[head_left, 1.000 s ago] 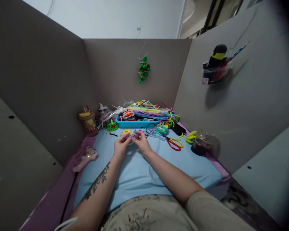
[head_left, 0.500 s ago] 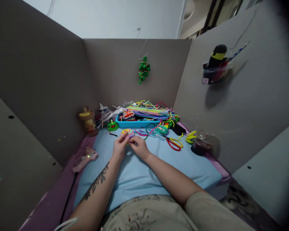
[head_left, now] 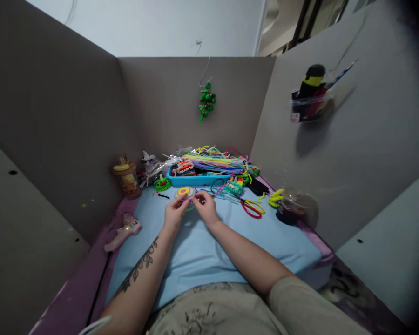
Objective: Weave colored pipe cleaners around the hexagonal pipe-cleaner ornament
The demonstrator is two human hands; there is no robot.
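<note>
Right hand (head_left: 207,209) raised slightly beside striped coil (head_left: 184,191), its grip unclear, left hand (head_left: 175,215) pinching coil; likely mid-shaping, next calls for steady left hold.
</note>
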